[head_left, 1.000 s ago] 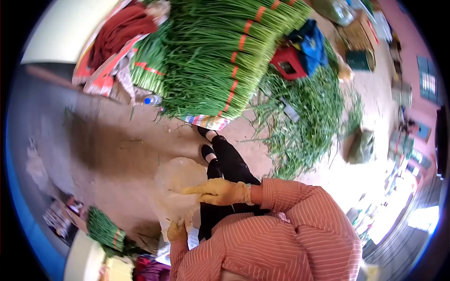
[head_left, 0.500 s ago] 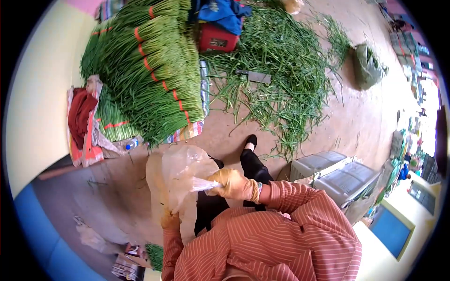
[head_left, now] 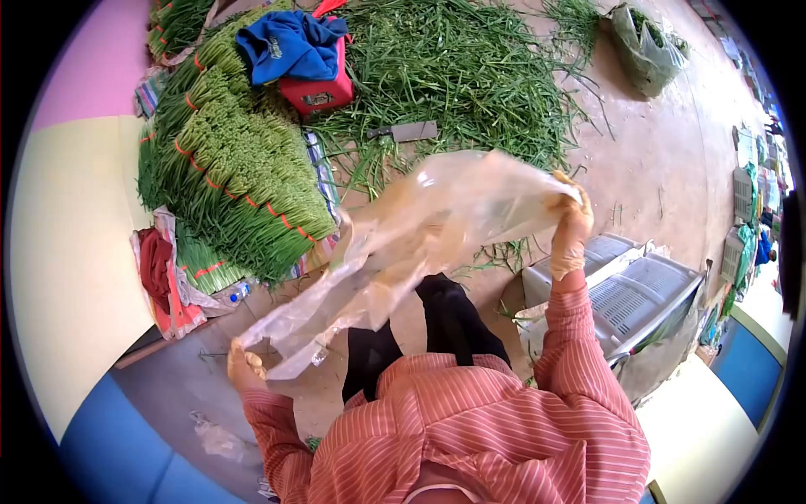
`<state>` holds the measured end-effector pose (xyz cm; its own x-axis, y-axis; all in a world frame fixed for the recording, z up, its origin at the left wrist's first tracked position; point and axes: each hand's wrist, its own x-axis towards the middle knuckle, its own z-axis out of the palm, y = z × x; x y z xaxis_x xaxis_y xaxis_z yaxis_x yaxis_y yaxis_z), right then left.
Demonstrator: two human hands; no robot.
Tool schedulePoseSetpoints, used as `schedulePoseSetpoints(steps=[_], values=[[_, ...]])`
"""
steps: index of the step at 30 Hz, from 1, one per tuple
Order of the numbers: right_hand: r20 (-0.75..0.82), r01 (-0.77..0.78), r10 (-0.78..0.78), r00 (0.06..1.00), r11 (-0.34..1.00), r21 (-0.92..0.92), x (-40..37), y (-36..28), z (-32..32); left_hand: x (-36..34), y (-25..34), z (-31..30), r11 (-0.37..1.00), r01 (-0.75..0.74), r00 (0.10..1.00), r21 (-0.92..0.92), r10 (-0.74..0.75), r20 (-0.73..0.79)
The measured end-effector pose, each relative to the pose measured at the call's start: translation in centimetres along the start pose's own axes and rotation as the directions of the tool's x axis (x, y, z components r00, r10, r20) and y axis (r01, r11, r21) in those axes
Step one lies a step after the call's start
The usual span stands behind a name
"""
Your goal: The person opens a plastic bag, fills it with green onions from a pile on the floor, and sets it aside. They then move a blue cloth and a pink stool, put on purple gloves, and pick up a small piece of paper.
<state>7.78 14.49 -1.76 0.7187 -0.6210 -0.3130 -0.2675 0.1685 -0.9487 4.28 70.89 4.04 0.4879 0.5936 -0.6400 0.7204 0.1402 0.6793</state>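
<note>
A large clear plastic bag [head_left: 437, 206] is stretched out in the air between my hands, above my knees. My right hand [head_left: 573, 220], in a yellowish glove, is raised and closed on one end of it. Low on the left, my gloved left hand [head_left: 245, 363] grips the opposite end. The bag hangs in folds and hides part of the floor and stalks behind it. Beyond it lies a cleaver [head_left: 411, 131] on loose green stalks [head_left: 453, 67].
Bundled green stalks [head_left: 227, 151] with orange ties are stacked at left. A blue cloth [head_left: 294, 42] covers a red crate [head_left: 323, 94]. Grey plastic crates [head_left: 634, 307] stand at my right. A filled sack [head_left: 646, 55] stands farther off, and a bottle [head_left: 240, 291] lies near the stack.
My hands have moved apart, the right one outward and up, the left one outward. The bag, bunched up before, is now spread wide between them. My view has shifted.
</note>
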Motion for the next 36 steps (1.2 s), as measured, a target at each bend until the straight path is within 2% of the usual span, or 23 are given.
schedulePoseSetpoints(steps=[2,3,4,5,6,8,9,10,12,13,14,16,17,18,20,21,22,23,26,27,28,33,36], values=[[-0.051,0.053,-0.052,0.997,0.998,0.021,-0.4,2.0,0.0,-0.4,-1.3,1.5,0.999,-0.023,0.998,0.024,0.021,0.067],[0.295,0.210,-0.057,0.954,0.828,-0.520,-2.0,4.8,0.3,-0.8,-1.8,2.1,0.998,-0.038,0.989,0.053,0.030,0.145],[0.604,0.571,-0.055,0.795,0.406,-0.714,-3.6,7.5,0.6,-2.5,-1.0,3.0,0.980,0.065,0.953,0.187,-0.117,0.280],[0.701,0.621,-0.068,0.710,0.530,-0.577,-6.8,5.2,3.2,-3.4,-1.4,4.0,0.965,0.107,0.942,0.239,-0.176,0.286],[0.714,0.525,0.179,0.677,0.562,-0.639,-9.0,2.8,5.6,-4.4,-1.6,5.1,0.958,0.133,0.939,0.255,-0.204,0.277],[0.835,0.585,0.128,0.535,0.657,-0.476,-11.8,3.6,8.5,-6.2,-2.1,7.2,0.966,0.171,0.896,0.194,-0.234,0.377],[0.872,0.568,0.118,0.476,0.715,-0.407,-12.9,2.9,10.3,-5.6,-4.0,7.4,0.953,0.218,0.839,0.211,-0.294,0.457],[0.906,0.551,0.157,0.393,0.749,-0.368,-13.8,2.2,12.4,-7.3,-3.0,8.7,0.981,0.168,0.751,0.094,-0.189,0.632],[0.953,0.503,0.211,0.217,0.812,-0.294,-15.4,1.3,16.3,-7.8,-0.6,11.4,0.938,0.209,0.561,0.277,-0.347,0.751],[0.966,0.457,0.224,0.126,0.852,-0.257,-15.7,1.3,18.1,-6.3,-2.7,10.9,0.951,0.214,0.489,0.225,-0.304,0.817],[0.970,0.387,0.243,0.024,0.892,-0.233,-16.1,1.6,19.6,-6.1,-2.5,11.0,0.954,0.228,0.500,0.195,-0.286,0.817],[0.955,0.194,0.265,-0.135,0.952,-0.237,-16.1,2.0,21.8,-5.4,-1.8,11.7,0.828,0.545,0.492,0.136,-0.447,0.747],[0.948,0.107,0.263,-0.178,0.963,-0.247,-15.5,2.1,22.6,-4.9,-1.5,11.5,0.826,0.552,0.500,0.116,-0.439,0.746],[0.958,0.112,0.206,-0.199,0.976,-0.186,-14.7,2.1,23.3,-4.3,-1.1,11.5,0.864,0.479,0.609,0.155,-0.455,0.649],[0.944,0.498,-0.097,-0.316,0.830,0.252,-10.7,0.7,25.5,-3.2,-0.2,11.3,0.885,0.427,0.712,0.185,-0.455,0.534],[0.956,0.570,0.220,-0.192,0.818,-0.074,-8.0,-1.9,27.6,-2.8,0.6,10.9,0.869,0.346,0.706,0.354,-0.490,0.512],[0.978,0.592,0.207,0.006,0.788,-0.170,-5.1,1.0,28.8,-2.3,1.4,10.4,0.819,0.254,0.703,0.514,-0.521,0.483],[0.974,0.600,0.100,0.205,0.773,-0.205,-1.5,1.1,30.8,-1.7,1.8,10.0,0.737,0.157,0.704,0.657,-0.550,0.448],[0.843,0.778,-0.247,0.478,0.564,-0.276,9.3,3.3,37.8,-0.7,-0.7,10.0,0.761,0.368,0.596,0.534,-0.634,0.493],[0.846,0.821,-0.103,0.523,0.325,-0.469,13.0,4.0,40.4,0.1,-3.1,10.0,0.740,0.453,0.564,0.497,-0.670,0.484],[0.838,0.828,-0.091,0.538,0.246,-0.505,16.8,5.8,43.1,0.2,-3.9,10.3,0.743,0.479,0.573,0.467,-0.668,0.475],[0.536,0.540,-0.080,0.840,0.203,-0.817,28.0,11.1,56.6,1.9,1.0,15.7,0.677,0.548,0.502,0.491,-0.736,0.454],[0.367,0.357,-0.006,0.930,0.245,-0.901,31.0,12.9,59.8,1.1,-3.7,16.2,0.638,0.648,0.469,0.417,-0.765,0.442]])
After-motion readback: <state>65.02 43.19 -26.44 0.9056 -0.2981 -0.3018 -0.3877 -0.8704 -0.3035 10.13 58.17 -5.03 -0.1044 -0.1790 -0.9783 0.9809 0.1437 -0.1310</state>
